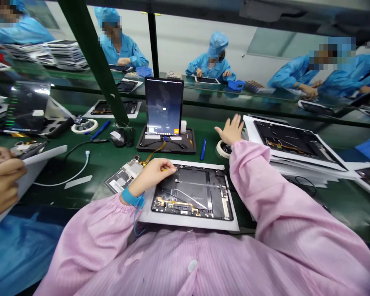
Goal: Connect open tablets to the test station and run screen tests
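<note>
An opened tablet chassis (193, 193) with black insides and a gold flex cable lies in a white tray right in front of me. My left hand (156, 170) rests on its upper left corner, fingers curled in a pinch on something I cannot make out. My right hand (231, 129) reaches far right with fingers spread, over a roll of tape (223, 149) and next to a stack of white trays with tablet chassis (291, 142).
An upright tablet (164, 106) stands in a black fixture (166, 144) behind the chassis. A blue pen (202, 149), a white cable (77, 170) and a small circuit board (125, 174) lie on the green bench. A co-worker's hands (1, 174) hold a tray at left.
</note>
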The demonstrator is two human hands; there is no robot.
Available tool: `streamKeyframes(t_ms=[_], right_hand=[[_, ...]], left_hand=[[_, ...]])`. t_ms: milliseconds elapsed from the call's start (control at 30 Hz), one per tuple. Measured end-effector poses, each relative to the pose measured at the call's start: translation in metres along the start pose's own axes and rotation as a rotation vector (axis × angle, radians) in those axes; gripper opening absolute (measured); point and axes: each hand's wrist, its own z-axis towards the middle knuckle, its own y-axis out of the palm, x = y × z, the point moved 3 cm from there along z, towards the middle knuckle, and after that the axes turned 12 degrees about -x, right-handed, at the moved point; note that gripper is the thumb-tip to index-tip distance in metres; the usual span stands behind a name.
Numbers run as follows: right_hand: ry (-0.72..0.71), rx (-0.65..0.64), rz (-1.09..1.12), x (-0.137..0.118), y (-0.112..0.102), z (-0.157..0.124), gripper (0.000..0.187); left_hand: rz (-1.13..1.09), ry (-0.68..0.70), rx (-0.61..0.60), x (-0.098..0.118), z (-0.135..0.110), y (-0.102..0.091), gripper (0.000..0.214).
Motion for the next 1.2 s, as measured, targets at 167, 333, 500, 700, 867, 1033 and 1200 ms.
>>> streamKeyframes(t_ms=[167,333,500,700,867,1033,1200], right_hand=[[-0.515,-0.057,0.193,-0.049,-0.004,-0.072,0.023],[-0.641,-0.351,0.238,-0.075,0.037,-0.119,0.017],[-0.681,-0.310,0.300,-0.081,0.057,-0.121,0.021],[-0.658,-0.258,0.507,-0.067,0.049,-0.127,0.021],[-0.407,0.170,0.820,-0.030,0.015,-0.086,0.035],[0.008,0.409,0.935,0.010,-0.023,0.007,0.034],[0.096,0.263,0.854,0.019,-0.053,0.069,0.028]], left_hand=[[-0.134,0.074,0.383,0.005,-0.005,-0.016,0.027],[-0.280,0.116,0.519,0.007,-0.010,-0.022,0.024],[-0.538,0.173,0.661,0.002,-0.012,-0.031,0.025],[-0.719,0.201,0.866,-0.002,-0.018,-0.039,0.028],[-0.795,0.185,0.881,-0.005,-0.016,-0.036,0.030],[-0.854,0.163,0.817,-0.006,-0.012,-0.032,0.032],[-0.781,0.140,0.755,-0.010,-0.007,-0.030,0.030]])
